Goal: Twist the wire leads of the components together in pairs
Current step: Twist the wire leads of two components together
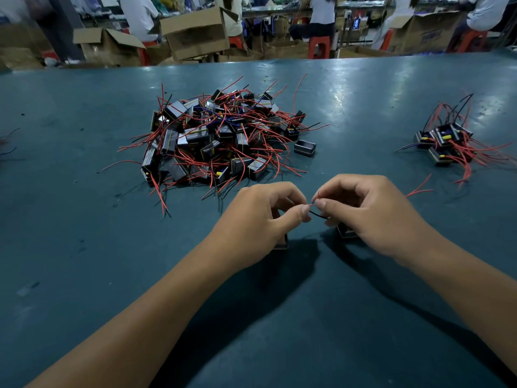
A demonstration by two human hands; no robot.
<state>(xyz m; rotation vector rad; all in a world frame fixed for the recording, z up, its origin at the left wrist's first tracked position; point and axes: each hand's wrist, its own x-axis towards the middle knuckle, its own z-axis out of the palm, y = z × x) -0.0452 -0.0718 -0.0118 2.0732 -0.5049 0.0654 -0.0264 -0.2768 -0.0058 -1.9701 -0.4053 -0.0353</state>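
My left hand [260, 217] and my right hand [363, 211] meet just above the green table, fingertips almost touching. Between them they pinch thin wire leads [314, 204], a red tip and a black strand. Under each palm a small black boxy component peeks out, one below the left hand [282, 243] and one below the right hand [345, 231]. Beyond the hands lies a big heap of the same components [221, 138] with tangled red and black leads. A smaller cluster of components [444, 141] sits at the right.
A single component [305, 147] lies apart at the heap's right edge. A loose red wire [419, 189] rests right of my right hand. Wire ends show at the far left edge [7, 142]. Cardboard boxes, red stools and seated people are beyond the table [84, 247].
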